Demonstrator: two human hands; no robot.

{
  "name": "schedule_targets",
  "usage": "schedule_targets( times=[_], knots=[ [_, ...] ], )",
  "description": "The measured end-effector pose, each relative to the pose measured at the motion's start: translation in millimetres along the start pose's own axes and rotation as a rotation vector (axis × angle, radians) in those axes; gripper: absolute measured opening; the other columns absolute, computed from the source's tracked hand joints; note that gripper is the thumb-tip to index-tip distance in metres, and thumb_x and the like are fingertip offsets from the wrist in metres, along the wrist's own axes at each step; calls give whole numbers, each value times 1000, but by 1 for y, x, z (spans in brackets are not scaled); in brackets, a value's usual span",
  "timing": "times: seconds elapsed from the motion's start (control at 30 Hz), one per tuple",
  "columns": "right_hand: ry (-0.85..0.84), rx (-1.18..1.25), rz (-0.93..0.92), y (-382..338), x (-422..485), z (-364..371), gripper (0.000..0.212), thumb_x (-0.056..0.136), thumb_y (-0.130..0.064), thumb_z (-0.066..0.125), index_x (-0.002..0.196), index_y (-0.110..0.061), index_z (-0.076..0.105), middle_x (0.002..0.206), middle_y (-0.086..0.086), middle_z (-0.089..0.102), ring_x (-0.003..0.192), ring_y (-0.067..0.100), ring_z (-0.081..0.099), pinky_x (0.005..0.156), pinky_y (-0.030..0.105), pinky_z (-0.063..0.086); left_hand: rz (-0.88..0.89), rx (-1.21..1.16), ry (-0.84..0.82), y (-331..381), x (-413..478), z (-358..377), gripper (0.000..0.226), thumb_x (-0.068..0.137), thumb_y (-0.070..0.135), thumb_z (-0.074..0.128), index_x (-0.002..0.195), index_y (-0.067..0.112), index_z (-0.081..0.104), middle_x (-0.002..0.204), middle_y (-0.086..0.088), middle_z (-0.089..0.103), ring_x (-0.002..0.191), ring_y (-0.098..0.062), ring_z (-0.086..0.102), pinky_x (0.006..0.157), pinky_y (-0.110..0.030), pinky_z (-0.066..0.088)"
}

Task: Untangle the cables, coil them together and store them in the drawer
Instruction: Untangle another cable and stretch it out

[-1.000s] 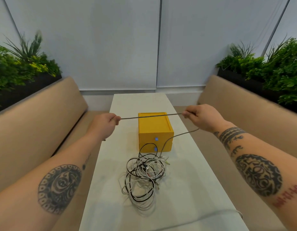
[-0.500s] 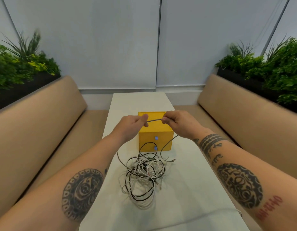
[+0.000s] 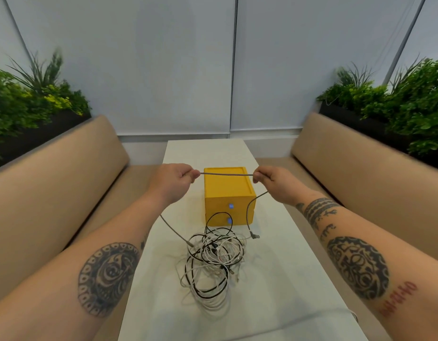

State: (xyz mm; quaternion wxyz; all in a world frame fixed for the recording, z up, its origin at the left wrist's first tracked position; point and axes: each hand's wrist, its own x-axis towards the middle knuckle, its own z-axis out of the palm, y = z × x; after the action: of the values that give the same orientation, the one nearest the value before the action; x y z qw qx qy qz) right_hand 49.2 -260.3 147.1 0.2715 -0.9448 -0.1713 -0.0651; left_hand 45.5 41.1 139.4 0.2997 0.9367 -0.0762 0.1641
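Observation:
A grey cable (image 3: 226,174) is stretched taut between my two hands above the yellow drawer box (image 3: 227,190). My left hand (image 3: 173,179) pinches one end of that stretch and my right hand (image 3: 274,179) pinches the other. One loose end hangs down from my left hand to the tangle, and the other, with a plug (image 3: 255,235), drops from my right hand. A tangled heap of black and white cables (image 3: 213,264) lies on the white table (image 3: 274,279) in front of the box. Both drawers of the box are closed.
Beige bench seats (image 3: 65,173) run along both sides of the narrow table. Planters with green plants (image 3: 397,107) stand behind the backrests. A pale cable (image 3: 323,316) lies near the table's front right edge.
One second ago my hands were wide apart with the cable taut. They came close together over the box, and now they have spread apart again to about the box's width.

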Motion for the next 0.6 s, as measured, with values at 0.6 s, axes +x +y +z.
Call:
schedule_targets(
  times=[0.6],
  knots=[
    [-40,86,230,56,-24,17,17,100,-21,58,105,-24,74,95,-7,73,95,11,63,67,11,40,-90,-29,27,-9,-13,6,35,99,43,51,71,29,67,63,14,59,72,-17,56,66,-32,44]
  ],
)
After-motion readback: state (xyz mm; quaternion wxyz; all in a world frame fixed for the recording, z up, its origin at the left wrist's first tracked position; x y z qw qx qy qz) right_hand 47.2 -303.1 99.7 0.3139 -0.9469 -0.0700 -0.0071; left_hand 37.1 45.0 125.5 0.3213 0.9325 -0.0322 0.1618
